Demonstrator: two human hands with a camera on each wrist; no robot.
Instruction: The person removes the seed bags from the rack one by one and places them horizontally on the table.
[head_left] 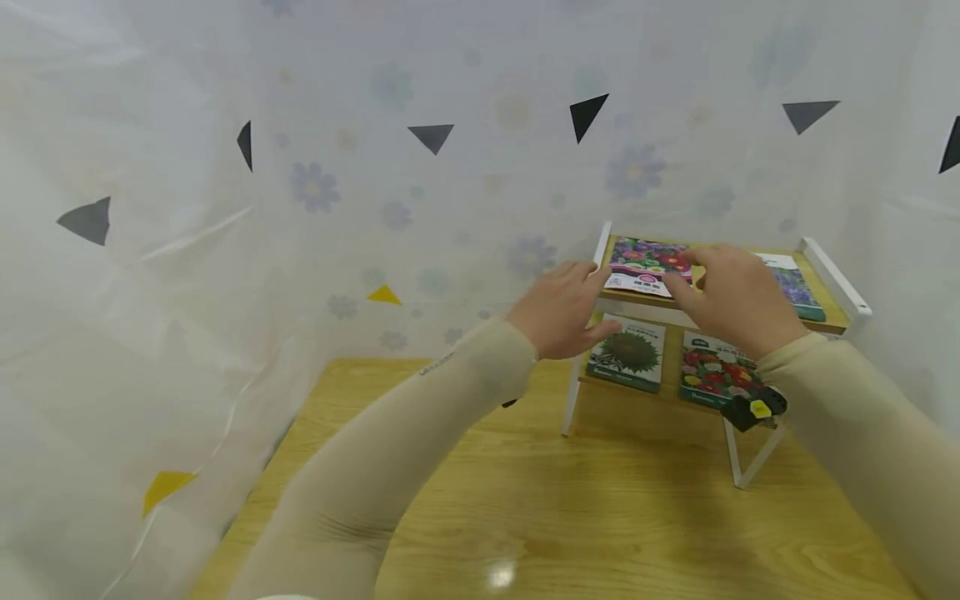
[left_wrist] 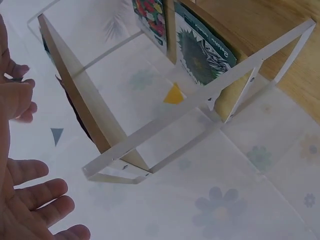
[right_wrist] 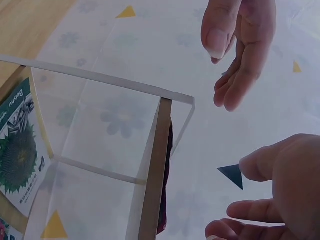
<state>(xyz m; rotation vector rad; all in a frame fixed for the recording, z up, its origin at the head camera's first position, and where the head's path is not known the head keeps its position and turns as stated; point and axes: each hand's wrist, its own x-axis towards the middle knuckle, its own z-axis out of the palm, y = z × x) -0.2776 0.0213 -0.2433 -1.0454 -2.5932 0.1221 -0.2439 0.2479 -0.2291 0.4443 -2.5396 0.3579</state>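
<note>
On the upper shelf, toward its left end, the pink-and-red flower packet is lying between the left hand, hovering off its left edge, and the right hand, hovering by its right; each grip is hanging spread, holding nothing. Which is sitting nearer, I can't tell.

Looks like I'm in a small curtained-off indoor spot; home, shop or lab, can't tell. Pale sheeting w/ faint flower prints hangs behind & to the L, blk, grey & yellow triangles on it. Wood-grain tabletop in front of me, w/ a bright light reflection. Small 2-tier rack on it shows flower-pic pkts, a bit shop-display-ish.
</note>
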